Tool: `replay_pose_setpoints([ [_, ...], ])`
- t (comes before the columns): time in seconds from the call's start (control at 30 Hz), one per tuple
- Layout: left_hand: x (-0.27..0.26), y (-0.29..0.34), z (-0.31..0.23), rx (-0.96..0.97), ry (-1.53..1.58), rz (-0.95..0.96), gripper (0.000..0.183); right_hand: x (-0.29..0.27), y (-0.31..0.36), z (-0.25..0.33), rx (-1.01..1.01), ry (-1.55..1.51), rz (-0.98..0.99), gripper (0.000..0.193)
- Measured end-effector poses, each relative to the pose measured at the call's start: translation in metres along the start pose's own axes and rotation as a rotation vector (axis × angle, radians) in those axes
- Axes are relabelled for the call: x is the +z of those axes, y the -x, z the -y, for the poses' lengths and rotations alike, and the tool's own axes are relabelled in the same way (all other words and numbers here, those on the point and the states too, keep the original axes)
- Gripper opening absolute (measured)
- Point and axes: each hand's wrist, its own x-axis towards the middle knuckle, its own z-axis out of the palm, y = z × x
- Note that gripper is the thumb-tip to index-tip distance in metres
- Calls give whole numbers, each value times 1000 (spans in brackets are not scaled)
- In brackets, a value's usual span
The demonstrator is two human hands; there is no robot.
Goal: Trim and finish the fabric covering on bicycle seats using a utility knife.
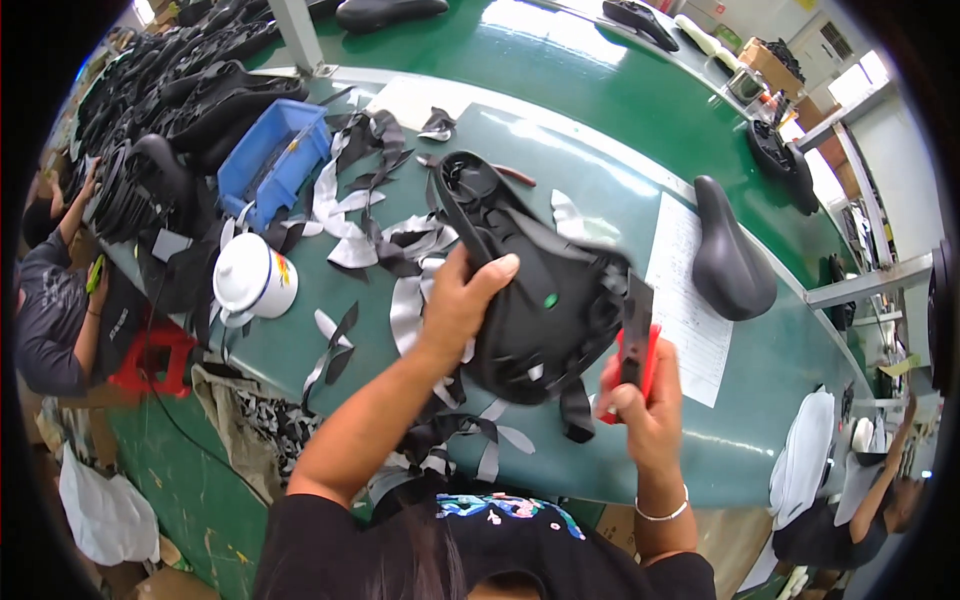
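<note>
My left hand [460, 305] grips the rim of a black bicycle saddle [530, 270], its hollow underside turned up. A green spot shows inside the shell, and a loose black strip [576, 410] dangles from the near edge. In my right hand [648, 410] is a hand tool [637, 330] with red handles and a dark, flat metal head. The head stands close to the saddle's right edge; whether they touch, I cannot tell. Black and grey fabric scraps [380, 240] lie around the saddle. Pliers [515, 175] lie partly hidden behind it.
On the green table [740, 440] stand a blue bin [272, 160] and a white lidded mug [254, 276] at left. A finished saddle [732, 255] rests right, by a written sheet [690, 300]. Saddles [190, 105] pile far left. Other people work at both sides.
</note>
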Motion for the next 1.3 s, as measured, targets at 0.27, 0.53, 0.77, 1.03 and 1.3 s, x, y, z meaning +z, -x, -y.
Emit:
replay_pose_setpoints([
  [0.27,-48,19,-56,-358,-249,216,42,-37,4,-26,-659,999,211,51],
  [0.53,-33,20,-60,-277,-437,194,35,-34,28,-36,-469,1377,338,62],
  [0.77,-49,71,-44,-182,-292,-75,35,-2,104,-60,-129,892,139,60],
  [1.03,-55,101,-31,-123,-108,-156,35,31,-3,-45,-504,696,92,58],
  [1.3,-45,108,-45,635,-1552,-154,60,-8,-14,-17,-91,261,-165,44],
])
